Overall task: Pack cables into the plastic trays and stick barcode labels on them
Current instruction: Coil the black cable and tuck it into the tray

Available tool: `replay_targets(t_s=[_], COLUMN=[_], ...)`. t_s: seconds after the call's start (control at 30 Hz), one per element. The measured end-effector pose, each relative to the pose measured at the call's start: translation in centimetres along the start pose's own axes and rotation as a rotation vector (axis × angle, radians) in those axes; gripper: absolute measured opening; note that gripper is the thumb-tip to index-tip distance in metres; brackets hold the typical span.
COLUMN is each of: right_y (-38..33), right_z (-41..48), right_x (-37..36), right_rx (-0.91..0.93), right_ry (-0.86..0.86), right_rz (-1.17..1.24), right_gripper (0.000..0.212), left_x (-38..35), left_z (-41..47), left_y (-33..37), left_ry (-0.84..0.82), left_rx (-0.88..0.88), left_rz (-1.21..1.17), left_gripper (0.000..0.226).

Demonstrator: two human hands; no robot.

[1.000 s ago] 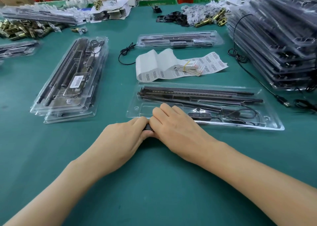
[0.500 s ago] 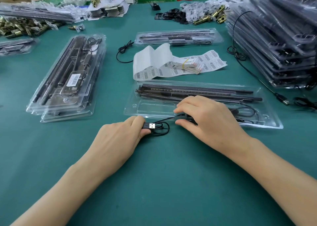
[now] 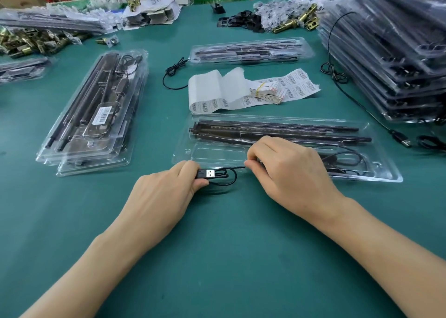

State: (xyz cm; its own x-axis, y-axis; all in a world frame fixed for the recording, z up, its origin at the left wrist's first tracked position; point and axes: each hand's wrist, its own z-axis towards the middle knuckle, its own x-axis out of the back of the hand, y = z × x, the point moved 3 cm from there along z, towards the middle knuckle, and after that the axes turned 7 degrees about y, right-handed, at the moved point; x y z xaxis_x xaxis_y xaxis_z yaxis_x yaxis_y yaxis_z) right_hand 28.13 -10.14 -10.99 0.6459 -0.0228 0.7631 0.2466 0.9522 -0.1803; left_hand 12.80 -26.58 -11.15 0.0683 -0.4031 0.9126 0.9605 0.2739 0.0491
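While the left hand (image 3: pixel 166 192) pinches the black USB plug (image 3: pixel 207 173) between thumb and fingers on the green table (image 3: pixel 217 245), the right hand (image 3: pixel 284 170) pinches its thin cable (image 3: pixel 229 168) at the near edge of the clear plastic tray (image 3: pixel 217 152). The right fingertips curl under, hidden, and the cable's far end is indistinct.

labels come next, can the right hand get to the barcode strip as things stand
Probably yes, once freed: the right hand pinches the cable now, but the barcode strip lies uncovered just beyond the open tray, with nothing standing between.
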Motion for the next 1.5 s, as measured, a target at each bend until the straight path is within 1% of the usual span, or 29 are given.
replay_targets(t_s=[0.27,0.4,0.53,0.67,0.8,0.9,1.0,1.07,1.13,1.2,1.37,1.43,1.5], right_y=[-0.4,-0.5,-0.7,-1.0,-1.0,-1.1,-1.2,-1.4,-1.8,-2.0,-1.1,-1.0,-1.5], right_z=[-0.4,-0.4,-0.4,-0.4,-0.5,-0.5,0.4,1.7,3.1,3.9,4.7,4.7,4.7], right_x=[-0.4,-0.5,-0.5,-0.5,-0.5,-0.5,-0.9,-1.2,-1.6,-2.1,-1.7,-1.5,-1.6], right_rx=[-0.054,-0.086,-0.11,-0.122,-0.079,-0.019,0.007,0.033,0.059,0.094,0.103,0.111,0.153], right_ry=[0.037,0.059,0.084,0.088,0.068,0.02,-0.077,-0.137,-0.202,-0.252,-0.301,-0.317,-0.306], right_rz=[-0.028,-0.024,-0.01,-0.028,-0.053,-0.052,-0.09,-0.062,0.01,0.018,0.087,0.075,0.007], right_gripper=[0.014,0.014,0.014,0.013,0.013,0.014,0.029,0.033,0.029,0.026,0.02,0.015,0.016], left_x=[-0.1,-0.4,-0.2,0.0,0.0,0.0,-0.1,-0.2,-0.2,-0.2,-0.2,-0.1,0.0], left_z=[0.2,0.2,0.2,0.0,-0.3,-0.3,-0.3,-0.1,0.0,0.0,0.0,-0.1,-0.1], left_y=[0.0,0.2,0.5,0.6,0.7,0.7,0.6,0.5,0.5,0.4,0.3,0.3,0.4], left_ry=[0.019,-0.031,-0.003,0.039,0.037,0.022,-0.026,-0.055,-0.062,-0.078,-0.093,-0.083,-0.071], left_rx=[0.037,0.1,0.124,0.123,0.091,0.093,0.096,0.094,0.088,0.098,0.099,0.1,0.096], left_rz=[0.003,-0.018,-0.044,-0.064,-0.109,-0.122,-0.163,-0.177,-0.177,-0.176,-0.184,-0.19,-0.193], left_gripper=[0.041,0.046,0.033,0.032,0.031,0.034,0.044,0.05,0.049,0.049,0.051,0.053,0.056])
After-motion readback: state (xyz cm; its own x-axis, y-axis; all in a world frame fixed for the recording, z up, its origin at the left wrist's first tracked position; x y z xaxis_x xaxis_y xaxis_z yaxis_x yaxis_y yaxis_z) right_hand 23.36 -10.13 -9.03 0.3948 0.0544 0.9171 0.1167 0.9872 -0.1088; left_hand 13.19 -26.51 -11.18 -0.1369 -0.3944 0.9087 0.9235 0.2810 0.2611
